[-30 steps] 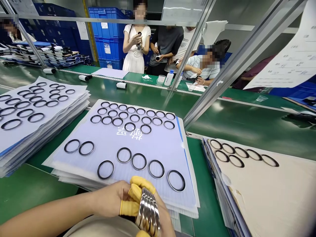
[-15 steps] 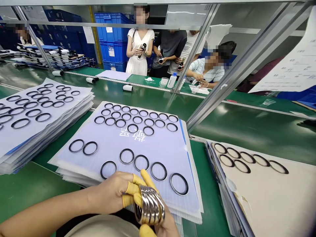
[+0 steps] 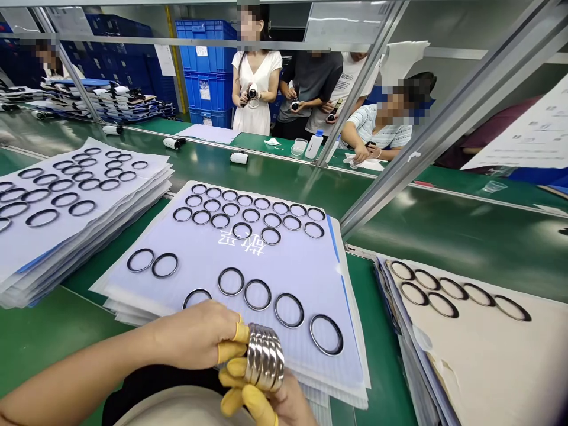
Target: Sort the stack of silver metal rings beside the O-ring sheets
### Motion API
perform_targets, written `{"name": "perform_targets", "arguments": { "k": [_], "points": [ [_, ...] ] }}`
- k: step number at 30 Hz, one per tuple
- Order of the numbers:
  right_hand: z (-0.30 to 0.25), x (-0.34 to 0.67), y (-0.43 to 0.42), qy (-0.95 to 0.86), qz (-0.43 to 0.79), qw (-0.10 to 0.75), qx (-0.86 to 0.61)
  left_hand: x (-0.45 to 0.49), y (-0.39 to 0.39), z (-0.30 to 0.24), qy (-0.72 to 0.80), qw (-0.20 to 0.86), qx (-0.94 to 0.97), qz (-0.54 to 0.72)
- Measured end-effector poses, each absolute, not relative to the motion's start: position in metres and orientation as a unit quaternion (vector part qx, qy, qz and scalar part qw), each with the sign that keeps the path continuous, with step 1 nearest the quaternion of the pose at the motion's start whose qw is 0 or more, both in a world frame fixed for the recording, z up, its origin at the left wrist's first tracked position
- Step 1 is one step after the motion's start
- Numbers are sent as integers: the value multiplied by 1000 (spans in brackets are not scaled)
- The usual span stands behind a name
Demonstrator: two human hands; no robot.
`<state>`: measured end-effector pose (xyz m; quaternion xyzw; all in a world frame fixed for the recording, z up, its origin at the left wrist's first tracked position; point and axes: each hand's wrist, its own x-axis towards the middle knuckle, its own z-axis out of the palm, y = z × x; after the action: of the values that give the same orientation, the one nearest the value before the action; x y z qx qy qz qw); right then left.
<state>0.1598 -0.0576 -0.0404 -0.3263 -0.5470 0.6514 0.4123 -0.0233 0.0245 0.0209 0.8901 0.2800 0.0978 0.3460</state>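
Left hand [image 3: 199, 334] fingers pinch the stack of rings [image 3: 265, 358]. Right hand [image 3: 275, 405], partly cut off, seems to cup it from below. The stack hovers at the near edge of the sheet [image 3: 284, 260] on the desk [image 3: 53, 331]. Step: sorting in hand. Freeing one ring likely needs a fine fingertip peel.

A slanted aluminium post [image 3: 444, 121] crosses the upper right of the view. Below it and to both sides lies the glossy green worktop [image 3: 465, 236], which carries pale reflections of overhead light. Left of the post stands a thinner slanted strut [image 3: 359, 89], and a horizontal rail [image 3: 133, 41] runs leftward from that strut. Behind the post, past a second green bench [image 3: 248, 141], several people stand or sit. Further left of the post, blue crates [image 3: 208, 59] are stacked at the back of the room. Right of the post hang printed paper sheets [image 3: 532, 136].
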Motion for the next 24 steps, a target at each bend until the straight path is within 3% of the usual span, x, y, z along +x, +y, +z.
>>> {"name": "perform_targets", "arguments": {
  "k": [3, 7, 12, 17, 20, 24],
  "points": [
    [-40, 163, -48, -675, 533, 371, -350, -31, 29, 29, 248, 494, 833, 33],
    [-41, 167, -41, -699, 512, 355, -352, -31, 27, 30, 180, 675, 715, -38],
    [-52, 171, -39, -661, 529, 387, -365, -15, 15, 21, 88, 640, 762, 35],
    [-42, 177, -50, -542, 615, 467, -331, -9, 10, 20, 101, 621, 774, 71],
    [-25, 177, -55, -495, 649, 470, -337, -8, 11, 21, 128, 631, 759, 92],
    [-12, 177, -55, -554, 594, 443, -380, -3, 10, 13, 155, 689, 699, 112]
  ]
}}
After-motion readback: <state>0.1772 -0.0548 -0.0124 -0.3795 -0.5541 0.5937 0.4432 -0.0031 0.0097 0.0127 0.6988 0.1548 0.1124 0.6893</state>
